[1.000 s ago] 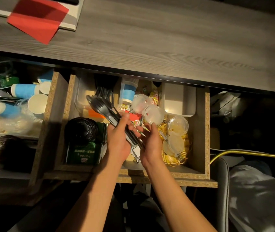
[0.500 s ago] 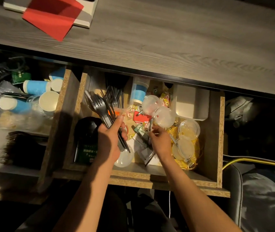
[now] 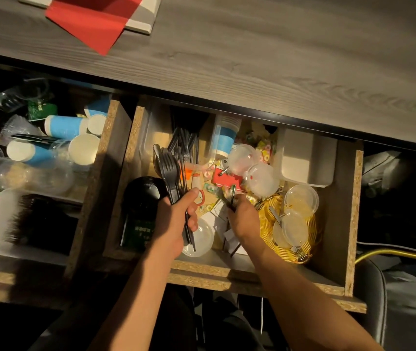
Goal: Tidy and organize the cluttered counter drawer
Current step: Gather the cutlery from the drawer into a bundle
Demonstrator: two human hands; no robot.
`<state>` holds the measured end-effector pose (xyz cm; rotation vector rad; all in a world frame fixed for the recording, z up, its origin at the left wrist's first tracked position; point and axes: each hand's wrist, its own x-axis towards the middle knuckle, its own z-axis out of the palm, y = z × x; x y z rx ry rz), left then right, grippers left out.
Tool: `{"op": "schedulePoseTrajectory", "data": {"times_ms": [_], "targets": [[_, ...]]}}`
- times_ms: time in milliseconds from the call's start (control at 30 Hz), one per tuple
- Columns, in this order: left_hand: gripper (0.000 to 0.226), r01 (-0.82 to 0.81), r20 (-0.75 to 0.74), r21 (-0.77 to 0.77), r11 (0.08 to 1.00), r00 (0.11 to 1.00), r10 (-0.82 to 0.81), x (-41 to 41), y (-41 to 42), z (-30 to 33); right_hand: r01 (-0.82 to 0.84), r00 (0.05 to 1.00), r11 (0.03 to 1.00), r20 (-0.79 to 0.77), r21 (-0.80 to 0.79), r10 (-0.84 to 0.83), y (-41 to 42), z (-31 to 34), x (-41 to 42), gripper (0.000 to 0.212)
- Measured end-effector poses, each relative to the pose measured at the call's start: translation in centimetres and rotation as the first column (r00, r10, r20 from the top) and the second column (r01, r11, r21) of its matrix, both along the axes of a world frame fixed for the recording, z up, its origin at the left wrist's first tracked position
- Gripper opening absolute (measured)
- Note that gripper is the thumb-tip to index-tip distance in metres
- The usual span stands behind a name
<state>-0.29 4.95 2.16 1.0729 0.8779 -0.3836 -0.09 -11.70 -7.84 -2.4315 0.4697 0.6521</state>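
Two hands in open drawer (image 3: 351, 224). Left hand (image 3: 174, 221), grip closed round bundle of black plastic forks (image 3: 167, 171), tines fanned toward drawer back, handles jutting below palm over clear lid (image 3: 201, 236). Right hand (image 3: 242, 216), grip pinched narrow on thin dark item (image 3: 231, 196) (too small to name) among loose paper scraps mid-drawer. Just right of that hand: yellow wire basket (image 3: 267, 219) carrying clear lidded cups. Black lids stack (image 3: 146, 191) left of fork hand. White tray (image 3: 305, 160) at back right. Above, grey worktop (image 3: 277, 46) bearing red paper (image 3: 93, 19).
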Motion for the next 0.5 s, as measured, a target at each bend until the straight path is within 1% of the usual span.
{"op": "schedulePoseTrajectory", "data": {"times_ms": [67,133,167,233,300,367,433,500], "targets": [[0.016,-0.014,-0.028,-0.010,1.000,1.000,0.014,-0.2,-0.1,0.1,0.051,0.998,0.994,0.040,0.092,-0.055,-0.2,0.4,-0.1,0.014],[0.019,-0.032,-0.038,-0.013,0.999,0.999,0.032,-0.2,-0.1,0.3,0.135,0.987,0.970,0.057,0.203,-0.149,-0.4,0.9,0.1,0.006],[0.019,-0.038,-0.035,-0.011,0.999,0.999,0.037,-0.2,-0.2,0.4,0.177,0.978,0.946,0.059,0.271,-0.200,-0.5,1.3,0.2,0.008],[0.019,-0.038,-0.022,-0.007,0.999,0.999,0.038,0.0,-0.4,0.5,0.248,0.953,0.885,0.067,0.394,-0.296,-0.8,2.2,0.5,0.015],[0.017,-0.037,-0.006,0.001,0.999,0.999,0.037,0.2,-0.8,0.7,0.285,0.921,0.825,0.099,0.488,-0.377,-1.1,3.7,0.9,0.012],[0.013,-0.029,0.012,0.025,0.999,1.000,0.028,0.4,-1.2,0.8,0.317,0.879,0.749,0.117,0.582,-0.463,-1.3,5.7,1.5,0.018],[0.012,-0.017,0.026,0.063,0.998,1.000,0.015,0.6,-1.9,0.9,0.338,0.830,0.675,0.130,0.655,-0.542,-1.6,8.0,2.1,0.022],[0.012,-0.004,0.041,0.081,0.997,0.999,0.001,0.8,-2.6,0.9,0.359,0.785,0.622,0.136,0.696,-0.605,-1.8,10.1,2.5,0.023]]}}
